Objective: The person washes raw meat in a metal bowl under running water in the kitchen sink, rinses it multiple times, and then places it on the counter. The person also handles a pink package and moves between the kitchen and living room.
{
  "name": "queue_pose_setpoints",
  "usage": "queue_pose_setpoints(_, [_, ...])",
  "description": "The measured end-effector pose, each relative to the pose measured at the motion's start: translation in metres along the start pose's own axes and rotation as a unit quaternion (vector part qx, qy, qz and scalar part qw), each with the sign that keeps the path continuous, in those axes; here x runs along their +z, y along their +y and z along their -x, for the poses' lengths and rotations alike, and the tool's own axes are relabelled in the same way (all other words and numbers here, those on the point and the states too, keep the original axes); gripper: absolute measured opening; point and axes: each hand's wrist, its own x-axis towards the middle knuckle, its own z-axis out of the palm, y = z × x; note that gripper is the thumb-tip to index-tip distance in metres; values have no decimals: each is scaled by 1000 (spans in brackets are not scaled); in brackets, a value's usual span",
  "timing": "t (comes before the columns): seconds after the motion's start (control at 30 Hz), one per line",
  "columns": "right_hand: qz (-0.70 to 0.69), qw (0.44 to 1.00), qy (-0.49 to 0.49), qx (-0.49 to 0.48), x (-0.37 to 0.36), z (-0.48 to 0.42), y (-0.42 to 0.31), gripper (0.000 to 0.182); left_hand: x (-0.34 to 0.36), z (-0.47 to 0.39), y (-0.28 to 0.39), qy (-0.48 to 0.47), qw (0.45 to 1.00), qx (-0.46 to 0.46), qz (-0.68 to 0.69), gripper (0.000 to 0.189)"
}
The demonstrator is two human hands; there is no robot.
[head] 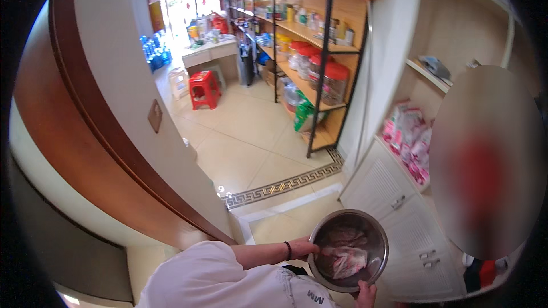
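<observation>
A round stainless steel basin [383,244] is held in front of my body at waist height. My left hand [305,248], with a dark beaded bracelet at the wrist, grips its near left rim. At the lower right rim, my right hand [366,293] has its thumb over the edge. Inside the basin lies a crumpled pale cloth with pink marks [350,261]. A second, darker reddish piece [346,236] sits behind it, perhaps also cloth. Shiny reflections near the bottom may be water, but I cannot tell.
A doorway with a patterned floor border [282,186] lies ahead. A metal-framed shelf [325,94] with red-lidded jars lines the right side beyond it. White cabinet doors [398,222] stand close at right. Further off are a red plastic stool [204,90] and a desk [209,51].
</observation>
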Motion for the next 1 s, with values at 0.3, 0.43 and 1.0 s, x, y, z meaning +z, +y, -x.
queue_pose_setpoints(0.3, [0, 976, -217, -2, 119, -144, -42, 30, -130, -2, 39, 118, 985, 36, 117, 42])
queue_pose_setpoints(0.43, [52, 969, -241, -25, 172, -230, -49, 21, -172, -30, 44, 178, 960, 71, 205, 34])
queue_pose_setpoints(1.0, [132, 864, -485, 26, 431, -414, -157, 37, -333, -65, 140, 352, 851, 128, 367, 23])
